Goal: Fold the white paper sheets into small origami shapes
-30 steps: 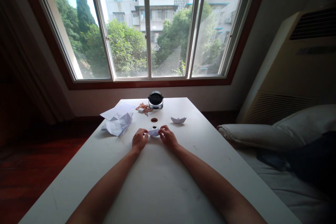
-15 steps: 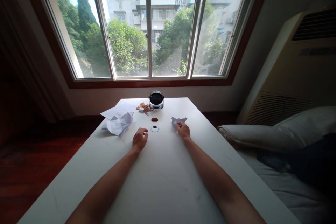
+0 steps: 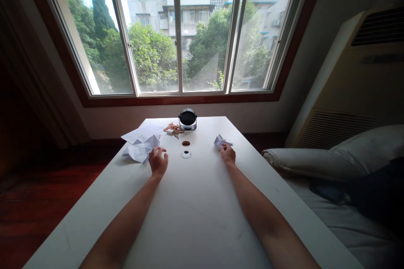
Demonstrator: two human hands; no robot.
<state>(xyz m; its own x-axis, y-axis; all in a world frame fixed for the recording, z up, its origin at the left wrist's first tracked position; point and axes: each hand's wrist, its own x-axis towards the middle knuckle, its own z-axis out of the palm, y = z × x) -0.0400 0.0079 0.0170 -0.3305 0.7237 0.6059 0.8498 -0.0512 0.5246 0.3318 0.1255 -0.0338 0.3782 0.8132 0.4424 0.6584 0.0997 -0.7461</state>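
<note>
Running away from the person toward the window (image 3: 177, 33), a long white worktop (image 3: 189, 201) fills the lower middle of the view, its surface lightly scuffed in places. Near its far right side, the right hand (image 3: 228, 154) pinches folded paper (image 3: 218, 140) between thumb and fingers; whether this is one piece or more I cannot tell. The left hand (image 3: 158, 163) is at the near right edge of some creased sheets (image 3: 140, 151), fingers loosely bent and parted from the thumb; whether they touch the paper I cannot tell. Those sheets partly cover a flat sheet (image 3: 134, 135) by the worktop's left edge.

Between the hands, but farther off, a round hole (image 3: 186, 143) opens in the surface, with a white ring (image 3: 186, 155) around a dark centre just nearer. Beyond them lies a tangled orange-brown cord (image 3: 176, 129) with a small white block, close to a round black device (image 3: 187, 117) in a silvery frame.

The window, in red-brown trim (image 3: 179, 101), looks onto bright trees (image 3: 154, 59) and a pale building (image 3: 189, 2). The room is dim: a curtain (image 3: 38, 63) and glossy reddish floor (image 3: 41, 193) at left; at right, a tall cream unit (image 3: 353, 80) with grilles, and a pale sofa (image 3: 303, 163) bearing something dark (image 3: 375, 193).
</note>
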